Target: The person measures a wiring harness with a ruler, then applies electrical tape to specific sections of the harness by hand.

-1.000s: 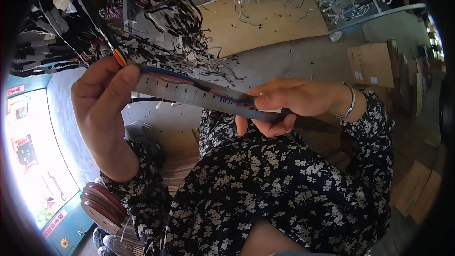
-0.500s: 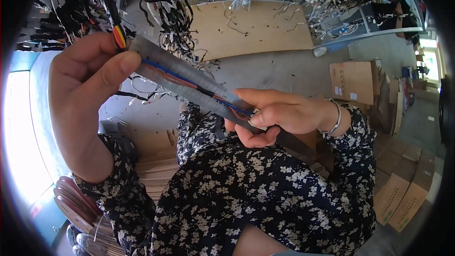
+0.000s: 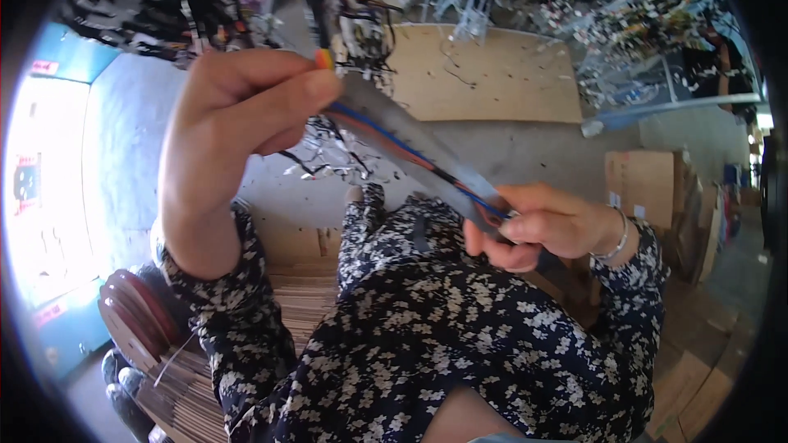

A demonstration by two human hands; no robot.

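Left grip pinches the wire harness on the metal ruler, thumb hiding part of the ruler's end. Right grip pinches both lower down; wire tips mostly covered by its thumb, can't make them out. Harness runs along ruler face between grips; markings blurred. Black sleeving above left grip smeared, cut off at top edge.

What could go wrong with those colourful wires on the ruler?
The thin wires might slide off the sloping ruler: the left hand and right hand pinch near their ends, but nothing seems to hold the middle. The ruler might slip if the right hand loosened, since it slopes down that way. And the dark cable above the left hand could perhaps tug the wires crooked.
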